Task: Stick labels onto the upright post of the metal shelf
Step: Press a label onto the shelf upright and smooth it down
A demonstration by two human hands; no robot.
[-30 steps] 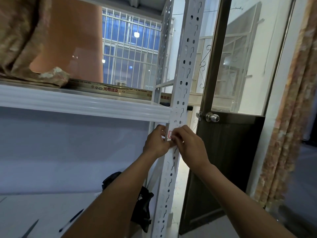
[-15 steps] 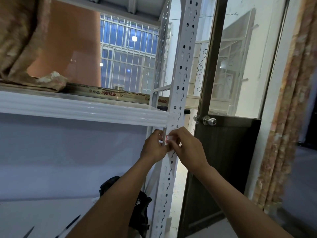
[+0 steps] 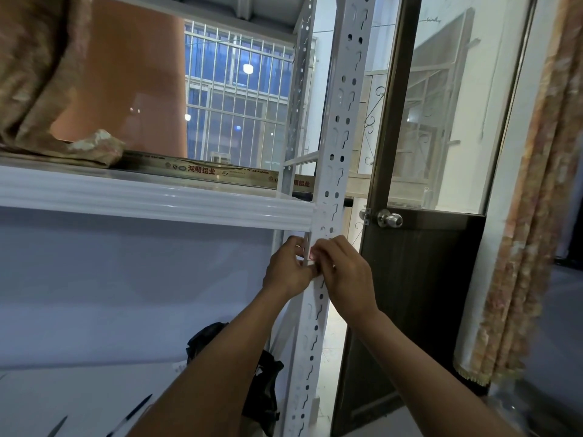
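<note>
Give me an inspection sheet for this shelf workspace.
Surface: white shelf board, meets the post just above the hands.
Job's things: small red-and-white label on the post, mostly covered by fingers.
Clutter: cloth and printed bar on the shelf board; black bag and pens on the level below.
Hands: left hand grips the post edge beside the label; right hand pinches the label.
Cables: nothing seen.
Surroundings: door with knob right of the post, curtain far right, barred window behind.

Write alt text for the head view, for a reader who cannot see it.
The left hand and right hand hold a small red-printed label against the white perforated post, just below a shelf. A dark door stands to the right.
</note>
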